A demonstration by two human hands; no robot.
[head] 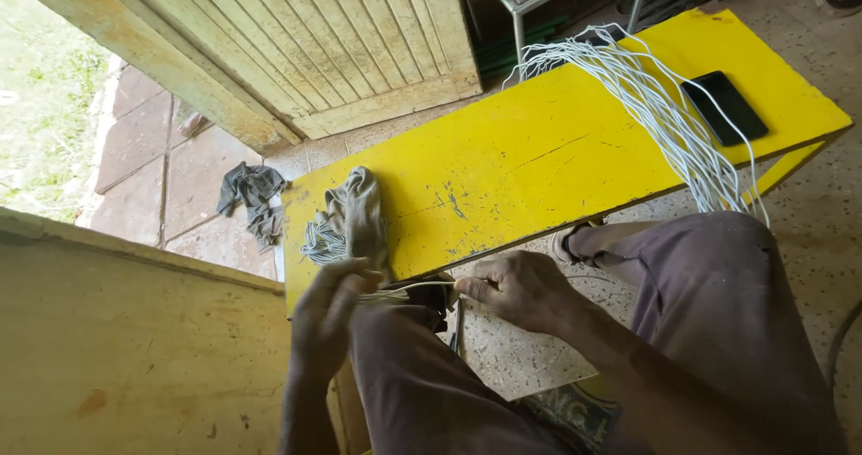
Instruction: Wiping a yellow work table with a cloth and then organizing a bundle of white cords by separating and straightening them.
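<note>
White wire strand (422, 286) pinched at both ends, held level over the lap.

White strand detail: the right hand (516, 289) has its fingers (474, 286) pressed together on the strand's right end; the left hand (330, 316) has its fingers (357, 284) curled shut round the left end and a small bunch of wire ends (382, 298). The strand sits just near of the yellow counter's (539, 150) near edge. On the counter's left end, a grey cloth (359, 212) lies touching a coiled wire bundle (319, 242). At the far right, a loose sheaf of white wires (664, 114) drapes across the counter, beside a black phone (725, 106). A grey rag (254, 196) lies on the floor, left.
</note>
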